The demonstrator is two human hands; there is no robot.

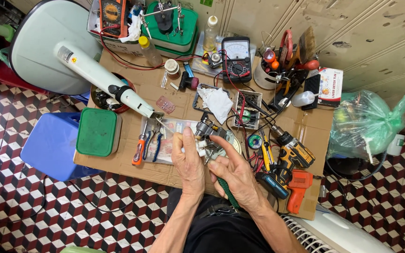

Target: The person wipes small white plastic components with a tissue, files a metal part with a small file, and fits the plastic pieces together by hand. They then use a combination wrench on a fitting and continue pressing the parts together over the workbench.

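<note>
My left hand (188, 161) pinches a small white plastic part (201, 149) over the cardboard-covered work surface (308, 126), thumb pointing up. My right hand (233, 171) is right beside it, fingers curled round a green-handled tool (228, 192) whose handle runs down under the palm, while the index finger reaches toward the white part. Just above both hands lies a small metal motor-like assembly (207, 129) with a round disc (234, 143) next to it.
A white desk lamp (104, 82) leans over the left side. Pliers and a red screwdriver (139, 150) lie left of the hands; a yellow cordless drill (289, 157) lies right. Two multimeters (236, 58), bottles, a green-lidded box (97, 132) and a green plastic bag (366, 124) surround them.
</note>
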